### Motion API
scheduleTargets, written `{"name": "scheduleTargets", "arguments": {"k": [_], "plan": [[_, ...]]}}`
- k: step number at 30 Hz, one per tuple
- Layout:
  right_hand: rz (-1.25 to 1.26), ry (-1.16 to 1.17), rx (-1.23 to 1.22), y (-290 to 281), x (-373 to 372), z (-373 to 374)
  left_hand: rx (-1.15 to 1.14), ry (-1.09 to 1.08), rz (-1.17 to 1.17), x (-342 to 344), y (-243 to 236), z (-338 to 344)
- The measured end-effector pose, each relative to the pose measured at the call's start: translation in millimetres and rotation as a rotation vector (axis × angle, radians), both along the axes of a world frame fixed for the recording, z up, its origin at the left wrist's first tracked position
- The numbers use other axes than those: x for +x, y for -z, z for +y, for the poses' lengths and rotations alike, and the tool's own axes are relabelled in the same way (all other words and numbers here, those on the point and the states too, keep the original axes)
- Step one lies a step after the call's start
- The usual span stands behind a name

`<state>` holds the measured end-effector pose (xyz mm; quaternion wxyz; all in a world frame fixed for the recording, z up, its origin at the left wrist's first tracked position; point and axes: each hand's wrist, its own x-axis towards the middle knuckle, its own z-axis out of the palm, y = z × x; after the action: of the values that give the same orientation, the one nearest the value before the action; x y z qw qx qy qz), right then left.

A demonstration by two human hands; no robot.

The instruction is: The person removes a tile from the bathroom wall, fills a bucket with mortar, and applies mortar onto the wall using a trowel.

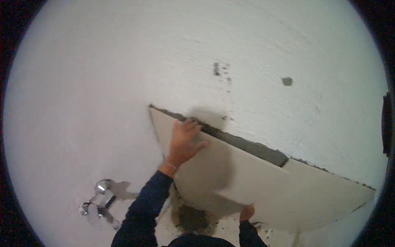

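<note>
A large beige tile (205,164) leans at the white wall, its upper edge sloping down to the right. My left hand (186,142) lies on its upper left part, fingers spread towards the top edge and thumb held apart. At the tile's lower edge, my right hand (247,212) is closed on the border; most of its fingers are hidden. Between the tile's top edge and the wall runs a grey strip of rough mortar (247,146), widest towards the right. A second beige tile (329,185) adjoins on the right.
On the left wall sits a chrome mixer tap (101,201). Dark debris (193,218) and small scraps lie low down, below the tile. The white wall (263,49) bears a grey patch (287,81) and several dark marks. A dark object (386,123) shows at the far right rim.
</note>
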<state>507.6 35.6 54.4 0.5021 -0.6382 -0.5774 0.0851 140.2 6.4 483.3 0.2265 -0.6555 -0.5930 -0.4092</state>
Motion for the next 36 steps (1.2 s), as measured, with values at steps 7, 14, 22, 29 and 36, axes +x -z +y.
{"name": "scheduleTargets", "arguments": {"k": [7,14,22,29,36], "plan": [[-0.162,-0.115,-0.566,-40.8,7.1,-5.9,0.231,-0.010,-0.054,-16.7,6.7,-14.6],[-0.066,-0.225,-0.597,-0.8,41.6,-13.9,0.362,0.130,-0.083,-8.2,10.9,-6.9],[-0.342,-0.140,-1.100,-26.2,96.1,-168.0,0.314,0.056,0.030,-22.7,24.9,-32.0],[-1.221,-0.610,-1.241,137.5,266.1,-335.1,0.282,0.002,-0.001,-30.0,25.3,-30.5],[0.569,-0.218,-1.442,72.8,261.1,-286.3,0.271,0.011,0.014,-14.3,6.1,-15.4]]}}
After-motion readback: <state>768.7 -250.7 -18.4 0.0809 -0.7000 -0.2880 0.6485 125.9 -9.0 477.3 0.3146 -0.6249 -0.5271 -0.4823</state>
